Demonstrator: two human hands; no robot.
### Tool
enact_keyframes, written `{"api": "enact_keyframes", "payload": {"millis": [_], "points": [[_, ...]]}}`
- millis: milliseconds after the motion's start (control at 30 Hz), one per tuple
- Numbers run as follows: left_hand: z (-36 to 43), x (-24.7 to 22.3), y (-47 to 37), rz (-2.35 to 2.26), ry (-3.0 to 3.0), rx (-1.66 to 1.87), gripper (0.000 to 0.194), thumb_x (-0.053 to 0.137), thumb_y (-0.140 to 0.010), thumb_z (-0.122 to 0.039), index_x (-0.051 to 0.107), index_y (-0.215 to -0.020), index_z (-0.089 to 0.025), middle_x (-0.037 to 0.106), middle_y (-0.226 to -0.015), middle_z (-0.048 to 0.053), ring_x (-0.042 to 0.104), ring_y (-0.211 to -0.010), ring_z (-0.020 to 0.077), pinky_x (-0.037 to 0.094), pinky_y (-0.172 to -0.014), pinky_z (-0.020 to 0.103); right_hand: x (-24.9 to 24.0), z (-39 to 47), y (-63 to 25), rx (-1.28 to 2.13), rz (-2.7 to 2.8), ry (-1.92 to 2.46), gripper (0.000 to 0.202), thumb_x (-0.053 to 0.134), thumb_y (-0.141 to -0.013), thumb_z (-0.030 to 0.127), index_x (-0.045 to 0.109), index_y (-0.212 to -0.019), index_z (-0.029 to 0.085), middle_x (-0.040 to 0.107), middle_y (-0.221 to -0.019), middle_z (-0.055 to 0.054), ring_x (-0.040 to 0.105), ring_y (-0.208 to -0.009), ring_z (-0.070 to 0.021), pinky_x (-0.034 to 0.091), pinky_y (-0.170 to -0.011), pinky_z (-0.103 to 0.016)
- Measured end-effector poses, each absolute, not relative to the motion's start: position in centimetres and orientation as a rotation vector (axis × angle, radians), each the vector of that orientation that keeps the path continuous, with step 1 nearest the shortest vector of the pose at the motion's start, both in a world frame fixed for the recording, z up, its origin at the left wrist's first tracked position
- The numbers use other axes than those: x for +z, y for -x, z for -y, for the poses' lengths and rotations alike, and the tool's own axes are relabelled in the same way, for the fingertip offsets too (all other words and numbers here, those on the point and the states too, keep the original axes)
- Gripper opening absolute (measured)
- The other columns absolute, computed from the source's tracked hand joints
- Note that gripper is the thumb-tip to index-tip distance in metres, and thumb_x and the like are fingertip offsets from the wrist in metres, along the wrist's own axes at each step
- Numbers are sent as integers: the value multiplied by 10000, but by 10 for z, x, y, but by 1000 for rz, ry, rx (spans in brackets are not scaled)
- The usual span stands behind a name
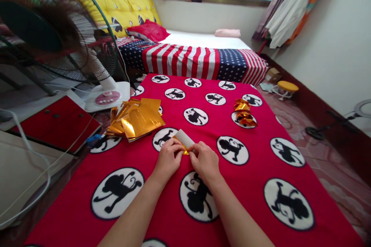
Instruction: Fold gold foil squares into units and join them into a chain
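Between my two hands is a small sheet of gold foil paper (184,137), partly folded, its pale grey back showing at the top and a bit of gold at the bottom. My left hand (169,157) pinches its left side with bent fingers. On the other side, my right hand (204,159) grips the lower right edge between thumb and fingers. A loose pile of flat gold foil sheets (142,117) lies to the left of my hands. Farther right sits a row of folded gold foil pieces (244,112).
The red cloth (243,208) with monkey circles covers the surface under my hands. A fan (58,34) stands at the left on its white base (108,96). Beyond is a bed with a striped cover (182,60). A yellow stool (285,87) is on the floor at right.
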State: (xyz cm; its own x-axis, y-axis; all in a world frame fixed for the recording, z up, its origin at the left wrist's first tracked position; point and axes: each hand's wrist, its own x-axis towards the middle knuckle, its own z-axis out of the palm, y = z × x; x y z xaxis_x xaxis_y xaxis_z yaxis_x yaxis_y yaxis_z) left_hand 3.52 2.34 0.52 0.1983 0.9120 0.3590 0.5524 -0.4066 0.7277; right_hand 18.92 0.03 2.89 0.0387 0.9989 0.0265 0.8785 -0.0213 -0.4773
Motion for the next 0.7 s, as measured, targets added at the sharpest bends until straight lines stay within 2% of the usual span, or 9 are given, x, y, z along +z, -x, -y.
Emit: {"api": "enact_keyframes", "payload": {"millis": [133, 300, 467, 633, 700], "points": [[-24, 6, -34, -1335, -2038, 1084, 184, 604, -778, -45, 711, -735, -188, 646, -841, 45, 624, -837, 170, 522, -782, 319, 29, -1, -189, 483, 1865, 1948, 175, 564, -851, 207, 708, -892, 297, 638, -857, 24, 588, -787, -130, 290, -593, -246], [-24, 3, -35, -1332, -2029, 1111, 187, 586, -779, -45, 708, -736, -181, 641, -837, 45, 621, -828, 169, 516, -771, 314, 30, -2, -186, 512, 1815, 1973, 101, 653, -813, 340, 711, -858, 271, 643, -856, 10, 581, -772, -135, 295, -597, -242], [-23, -1, -37, -1379, -2021, 1110, 133, 612, -781, -99, 703, -740, -186, 631, -846, 45, 615, -847, 184, 510, -806, 342, 28, -3, -186, 535, 1787, 1977, 125, 616, -798, 231, 715, -846, 291, 653, -845, 19, 587, -758, -131, 290, -591, -248], [-24, -5, -36, -1382, -2020, 1098, 115, 612, -782, -113, 690, -731, -180, 623, -851, 50, 613, -851, 192, 510, -803, 350, 28, -4, -185, 518, 1748, 1996, 83, 647, -789, 336, 707, -772, 281, 662, -840, 15, 608, -777, -156, 303, -607, -260], [-25, -7, -35, -1364, -2027, 1102, 142, 586, -788, -97, 689, -732, -176, 623, -849, 53, 614, -845, 192, 512, -793, 347, 29, -5, -185, 526, 1747, 2014, 83, 625, -787, 274, 707, -779, 284, 671, -846, 18, 616, -777, -158, 306, -612, -262]]}}
